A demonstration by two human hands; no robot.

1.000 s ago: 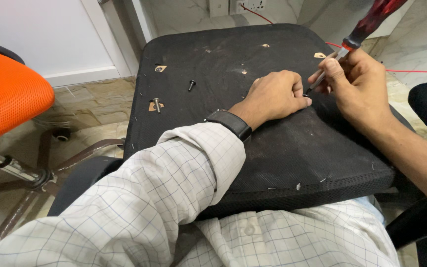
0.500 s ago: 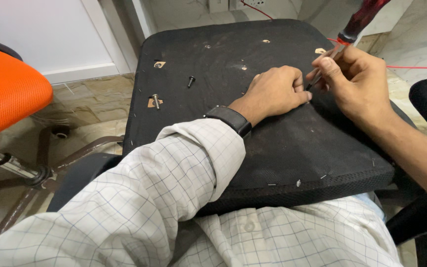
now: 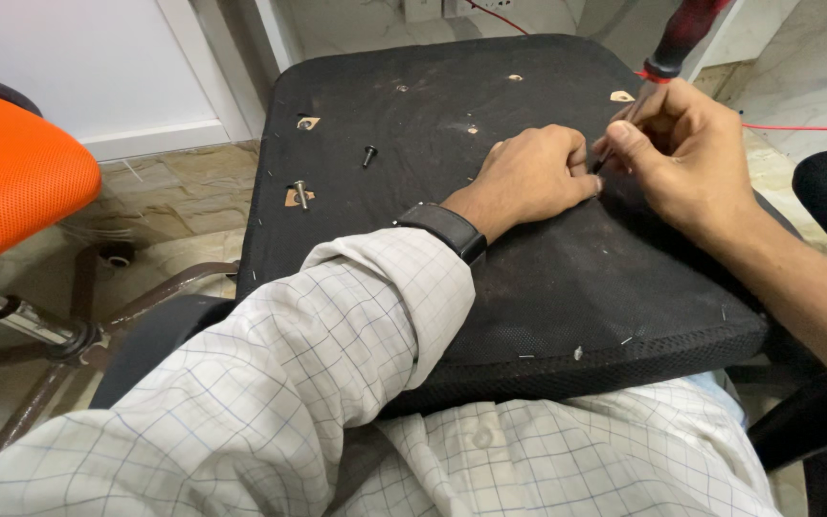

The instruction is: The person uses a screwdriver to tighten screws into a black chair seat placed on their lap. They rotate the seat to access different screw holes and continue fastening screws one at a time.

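While the person sat with an upturned black seat pad [image 3: 528, 287] across the lap, the items stood as follows, nearest first.

Item: checked shirt sleeve [image 3: 270, 383] of the left arm, lying over the pad's near edge; dark wristwatch [image 3: 444, 230] at the cuff.

Item: stray staples [image 3: 578, 352] along the near rim of the pad, loose or half-seated; which, could not be told.

Item: left hand [image 3: 533, 172], curled into a loose fist, knuckles down on the fabric, fingertips pressed beside the tool tip.

Item: right hand [image 3: 686, 153], closed round the shaft of a screwdriver [image 3: 677, 43] with a red and black handle; the tip met the fabric between the two hands, touching or nearly so.

Item: loose dark screw [image 3: 369, 153] standing on the pad, left of the hands; a second bolt [image 3: 301, 194] upright in a tan-edged hole, nearer the left rim.

Item: orange mesh chair [image 3: 11, 172], far left, well apart.

Item: red cable [image 3: 796, 127] on the floor beyond the right hand.

Risk noted: the tip sat just beside the left fingertips, so a slip under pressure would likely jab them. The pad rested only on the lap; a hard push might tilt it and roll the loose screw off the edge.
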